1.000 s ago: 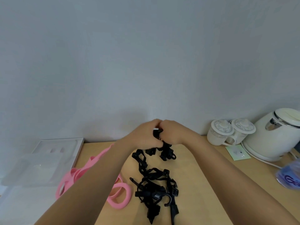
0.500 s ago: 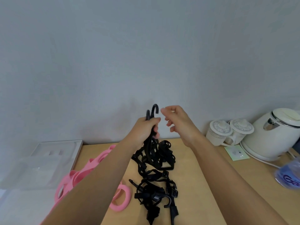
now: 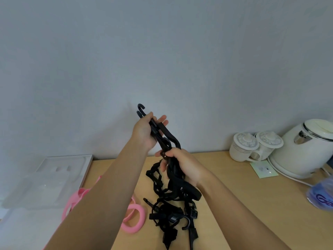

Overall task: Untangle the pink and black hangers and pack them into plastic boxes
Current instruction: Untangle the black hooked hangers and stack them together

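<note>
My left hand (image 3: 146, 131) holds the hook end of a tangle of black hangers (image 3: 168, 186) raised above the wooden table (image 3: 234, 195), two hooks sticking out above my thumb. Just below it, my right hand (image 3: 182, 166) grips the bundle around its middle. The remaining black hangers trail down onto the table near the front edge. Pink hangers (image 3: 134, 216) lie on the table to the left, partly hidden behind my left forearm. A clear plastic box (image 3: 45, 179) sits at the far left.
Two white lidded mugs (image 3: 255, 147) and a white electric kettle (image 3: 306, 148) stand at the back right against the wall. A small green card (image 3: 264, 169) lies before them. A blue-printed plastic bag (image 3: 322, 194) sits at the right edge.
My left hand has lifted the hangers' hook end higher and to the left. My right hand moved from beside the hooks down to grip the bundle's middle.
</note>
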A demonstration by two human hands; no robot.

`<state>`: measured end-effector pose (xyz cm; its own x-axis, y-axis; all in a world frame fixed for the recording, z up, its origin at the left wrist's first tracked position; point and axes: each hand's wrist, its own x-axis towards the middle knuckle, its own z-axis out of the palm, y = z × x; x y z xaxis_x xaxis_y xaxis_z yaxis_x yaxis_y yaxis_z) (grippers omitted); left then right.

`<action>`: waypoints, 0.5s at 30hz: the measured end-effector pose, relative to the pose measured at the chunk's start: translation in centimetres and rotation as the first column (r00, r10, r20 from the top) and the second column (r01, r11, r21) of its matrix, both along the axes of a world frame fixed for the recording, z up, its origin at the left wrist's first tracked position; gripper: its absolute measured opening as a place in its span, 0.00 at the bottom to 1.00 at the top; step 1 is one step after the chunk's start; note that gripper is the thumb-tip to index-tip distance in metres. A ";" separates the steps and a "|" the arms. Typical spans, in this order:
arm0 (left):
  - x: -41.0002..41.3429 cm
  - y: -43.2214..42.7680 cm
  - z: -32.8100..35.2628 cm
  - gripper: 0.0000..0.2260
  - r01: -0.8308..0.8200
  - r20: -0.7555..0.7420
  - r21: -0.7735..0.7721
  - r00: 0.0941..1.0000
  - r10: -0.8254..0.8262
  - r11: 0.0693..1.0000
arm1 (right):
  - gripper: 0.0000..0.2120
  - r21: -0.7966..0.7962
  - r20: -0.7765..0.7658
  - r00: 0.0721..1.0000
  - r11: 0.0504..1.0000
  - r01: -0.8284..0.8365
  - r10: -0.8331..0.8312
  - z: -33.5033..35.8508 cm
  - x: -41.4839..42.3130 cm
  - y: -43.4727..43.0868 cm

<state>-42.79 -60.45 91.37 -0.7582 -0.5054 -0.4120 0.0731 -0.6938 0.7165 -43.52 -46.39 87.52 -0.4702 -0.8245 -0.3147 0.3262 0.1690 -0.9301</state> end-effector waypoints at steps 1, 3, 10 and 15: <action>0.0 -0.6 0.1 0.16 -0.001 -0.016 0.021 1.000 0.002 1.000 | 0.15 -0.004 0.001 1.000 1.000 -0.029 0.029 0.1 0.0 0.1; 0.1 -1.3 0.4 0.17 -0.005 -0.042 0.058 0.999 0.008 0.998 | 0.17 0.016 -0.078 0.993 0.996 -0.085 0.086 0.0 0.1 0.4; 0.7 -2.0 -0.2 0.16 -0.062 -0.026 0.125 0.998 0.066 0.990 | 0.09 0.008 -0.126 0.982 0.990 -0.140 0.140 -0.3 -0.6 1.7; 0.6 -1.8 0.2 0.17 -0.003 -0.075 0.121 0.997 0.013 0.993 | 0.18 0.026 -0.010 0.991 0.991 -0.132 0.132 -1.0 -0.9 1.3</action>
<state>-42.21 -62.21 91.54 -0.7854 -0.4616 -0.4123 0.1295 -0.7740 0.6198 -44.45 -45.10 86.51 -0.3616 -0.8717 -0.3309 0.2884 0.2329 -0.9288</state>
